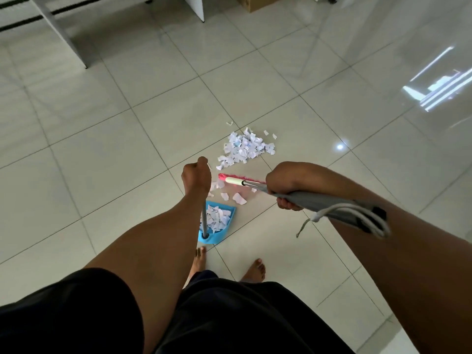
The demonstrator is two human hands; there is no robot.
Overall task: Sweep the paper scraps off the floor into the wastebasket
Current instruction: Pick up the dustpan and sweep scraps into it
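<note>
A heap of white paper scraps [244,146] lies on the tiled floor ahead of me. My left hand [196,176] is shut on the top of the grey upright handle of a blue dustpan [217,223], which rests on the floor and holds several scraps. My right hand [284,185] grips the grey broom handle [329,204]; the broom's pink head [231,178] sits on the floor between the heap and the dustpan. A few loose scraps [238,198] lie just in front of the dustpan's mouth. No wastebasket is in view.
My bare feet [255,270] stand just behind the dustpan. A white table leg [63,34] and a white panel [196,7] stand at the far left and centre, with a cardboard box [258,2] beyond. A cord loop [357,218] hangs from the broom handle.
</note>
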